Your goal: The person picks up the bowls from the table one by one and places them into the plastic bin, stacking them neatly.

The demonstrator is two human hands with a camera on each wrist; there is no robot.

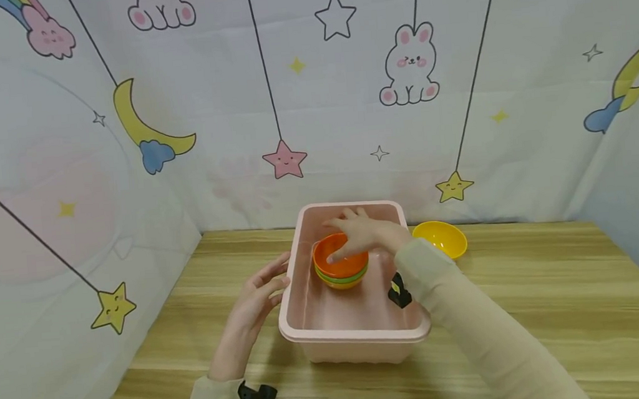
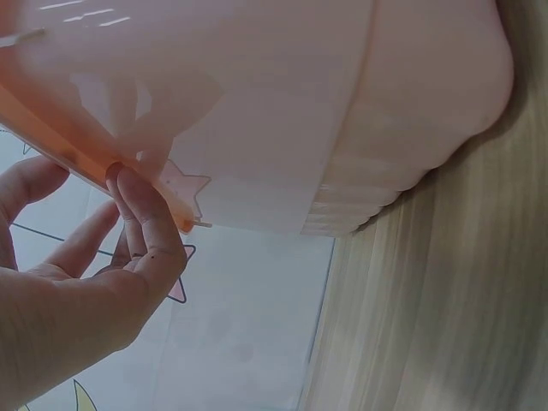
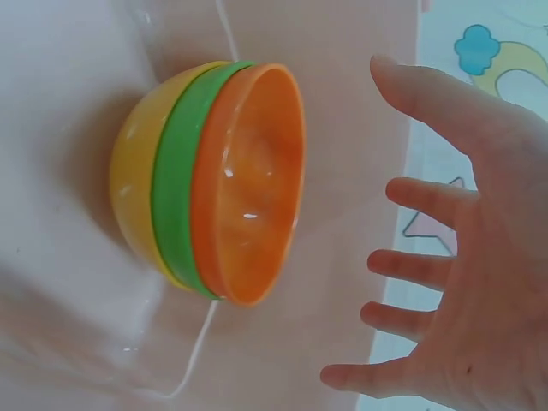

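Inside a pink plastic tub [image 1: 358,334] sits a nested stack of bowls: an orange bowl [image 3: 248,188] innermost, a green bowl [image 3: 175,184] around it and a yellow bowl [image 3: 133,180] outermost. My right hand [image 1: 364,230] hovers over the stack with its fingers spread and nothing in them. In the right wrist view a gap shows between those fingertips [image 3: 390,68] and the orange rim. At the tub's left side, my left hand [image 1: 259,292] touches the outside of the rim with its fingertips, and the fingers are loosely bent.
Another yellow bowl [image 1: 441,238] stands on the wooden table [image 1: 558,293] just right of the tub, partly hidden by my right sleeve. A white cartoon-print cloth [image 1: 341,116] hangs behind the table and along both sides.
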